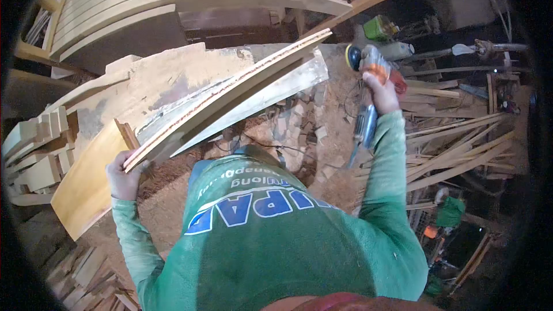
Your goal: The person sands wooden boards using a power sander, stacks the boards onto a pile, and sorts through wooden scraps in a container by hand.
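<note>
My left hand [125, 175] is closed around the near end of a long wooden board [230, 89]. The board slants up to the right, its narrow, rough edge facing up. Under it lies a pale flat panel [276, 89] on the workbench. My right hand [381, 93] grips an angle grinder [366, 118] with an orange and blue body. A round black and yellow pad [352, 57] sits on the grinder's head, apart from the board's far end. Beside my left hand leans a yellowish wooden panel [83, 187].
Curved slatted woodwork [201, 0] stands behind the bench [190, 60]. Stacked wood blocks [37, 150] are at left, long wood strips [461, 155] at right. Offcuts [288, 121] and sawdust cover the floor by my feet. A green container [377, 27] stands at the back right.
</note>
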A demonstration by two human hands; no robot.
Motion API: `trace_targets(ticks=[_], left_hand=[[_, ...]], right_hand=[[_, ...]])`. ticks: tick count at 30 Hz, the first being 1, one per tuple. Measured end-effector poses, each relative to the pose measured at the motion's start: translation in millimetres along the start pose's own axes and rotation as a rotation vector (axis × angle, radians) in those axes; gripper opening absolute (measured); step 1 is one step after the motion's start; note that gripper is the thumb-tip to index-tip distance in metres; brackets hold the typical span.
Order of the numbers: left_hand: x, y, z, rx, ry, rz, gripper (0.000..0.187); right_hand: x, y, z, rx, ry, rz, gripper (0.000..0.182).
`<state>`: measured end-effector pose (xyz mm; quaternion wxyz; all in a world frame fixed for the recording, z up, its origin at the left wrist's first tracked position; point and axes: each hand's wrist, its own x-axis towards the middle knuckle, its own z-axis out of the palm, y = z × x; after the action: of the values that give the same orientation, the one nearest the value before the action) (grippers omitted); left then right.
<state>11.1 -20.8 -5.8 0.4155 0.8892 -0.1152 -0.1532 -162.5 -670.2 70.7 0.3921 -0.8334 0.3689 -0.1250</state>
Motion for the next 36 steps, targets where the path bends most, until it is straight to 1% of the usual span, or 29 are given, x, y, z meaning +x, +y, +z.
trace_targets(ticks=[3,4,5,6,7,8,9,10,13,14,15,16,17,19,21,23,25,27,28,29,31,32,33,35,36], left_hand=[[24.5,80.5,-3.8,0.267,-0.082,0.036,0.024],[36.9,98.3,5.3,0.469,-0.096,0.141,0.025],[53.1,108.5,23.6,0.593,-0.131,0.190,0.032],[67.1,126.3,46.9,0.690,-0.129,0.169,0.038],[87.5,125.7,75.6,0.681,-0.092,0.220,0.036],[101.9,147.0,94.6,0.668,-0.107,0.203,0.040],[118.5,153.5,110.8,0.715,-0.047,0.238,0.045],[135.0,158.0,124.8,0.756,0.019,0.273,0.050],[163.0,164.3,136.8,0.772,-0.036,0.284,0.059],[163.3,179.2,138.8,0.772,-0.128,0.187,0.064],[171.9,174.5,148.2,0.715,-0.184,0.170,0.067],[183.6,160.2,163.3,0.655,-0.236,0.148,0.069],[192.9,145.2,175.5,0.590,-0.284,0.122,0.073],[192.9,132.5,196.7,0.440,-0.295,0.079,0.082],[198.9,122.1,205.0,0.436,-0.313,0.059,0.079],[186.9,133.7,202.7,0.479,-0.269,0.134,0.068],[179.4,120.4,209.5,0.483,-0.025,0.423,0.058],[149.4,143.8,212.1,0.518,0.097,0.574,0.049],[133.5,157.8,214.3,0.358,-0.153,0.432,0.049],[122.2,165.9,216.5,0.180,-0.397,0.283,0.050],[91.0,140.4,256.0,-0.316,-0.737,0.174,0.060],[70.3,146.7,257.4,-0.374,-0.876,0.234,0.066],[54.2,137.8,270.2,-0.499,-0.918,0.245,0.070],[27.1,149.5,231.4,-0.666,-1.001,0.125,0.058],[25.7,140.0,220.9,-0.725,-0.973,0.119,0.057]], right_hand=[[-41.8,32.7,23.3,0.135,0.005,0.154,0.041],[-53.0,43.0,29.7,0.143,-0.009,0.226,0.040],[-63.5,55.8,34.8,0.151,-0.023,0.297,0.038],[-71.6,78.5,42.1,0.202,-0.026,0.297,0.038],[-82.6,73.4,43.7,0.185,-0.062,0.402,0.039],[-92.6,74.9,47.4,0.172,-0.033,0.347,0.039],[-101.7,77.9,48.8,0.154,-0.011,0.292,0.040],[-108.0,85.1,47.7,0.186,0.003,0.287,0.040],[-127.2,107.4,44.3,0.247,0.013,0.302,0.040],[-133.5,112.8,37.1,0.249,0.005,0.326,0.040],[-138.5,115.4,32.4,0.247,-0.009,0.347,0.040],[-143.7,100.7,26.8,0.236,0.008,0.448,0.038],[-146.4,99.4,25.3,0.234,0.043,0.421,0.038],[-149.6,105.2,19.3,0.230,0.093,0.360,0.037],[-149.0,115.3,15.5,0.305,0.094,0.294,0.038],[-143.2,115.4,17.1,0.332,0.080,0.234,0.040],[-137.0,104.5,18.8,0.307,0.065,0.175,0.042],[-128.5,108.6,24.5,0.457,-0.054,0.224,0.043],[-127.4,107.9,29.4,0.529,-0.108,0.252,0.043],[-119.4,94.6,44.2,0.554,-0.104,0.215,0.044],[-98.9,40.7,88.0,0.613,-0.086,0.133,0.045],[-106.3,-14.1,105.7,0.726,-0.131,0.163,0.047],[-99.5,-32.5,126.7,0.758,-0.174,0.131,0.045],[-85.1,-60.2,169.0,0.825,-0.253,0.060,0.041],[-81.1,-70.3,193.4,0.895,-0.306,0.081,0.036]])
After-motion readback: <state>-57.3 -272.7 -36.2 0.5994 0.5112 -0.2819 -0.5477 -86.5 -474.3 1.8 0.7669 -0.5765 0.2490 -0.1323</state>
